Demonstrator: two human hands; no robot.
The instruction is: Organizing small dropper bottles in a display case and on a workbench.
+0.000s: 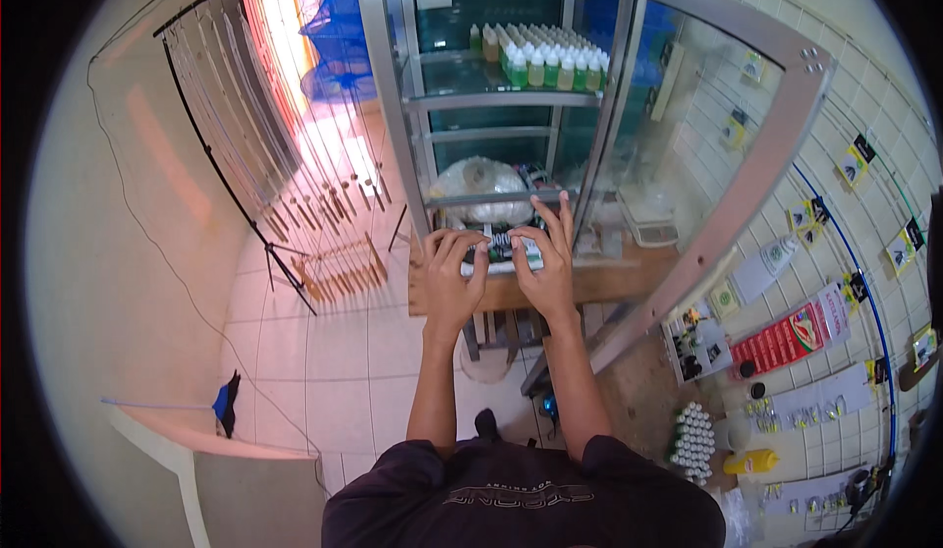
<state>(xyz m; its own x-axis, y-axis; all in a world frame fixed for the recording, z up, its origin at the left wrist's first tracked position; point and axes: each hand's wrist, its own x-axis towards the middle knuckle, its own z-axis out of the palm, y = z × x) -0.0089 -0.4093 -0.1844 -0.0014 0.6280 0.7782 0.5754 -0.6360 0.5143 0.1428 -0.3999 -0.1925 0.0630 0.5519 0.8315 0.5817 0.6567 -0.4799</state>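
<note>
My left hand (pixel 455 264) is raised before the glass cabinet, its fingers curled and its thumb tip close to the forefinger. Level with it is my right hand (pixel 547 261), thumb and forefinger almost meeting and two other fingers stretched up. Whether anything thin lies in either pinch is too small to tell. Between and behind the hands is a dark and white printed package (pixel 501 242), partly hidden by the fingers. Behind that, a large clear plastic bag (pixel 480 185) rests in the lower part of the cabinet (pixel 508 100).
Small white-capped bottles (pixel 552 58) stand in rows on the upper shelf. The glass door (pixel 744 202) hangs open at right, before a wire grid of goods. A scale (pixel 648 216) appears behind its glass. Fishing rods hang on a black stand (pixel 210 150); more bottles (pixel 692 441) stand low right.
</note>
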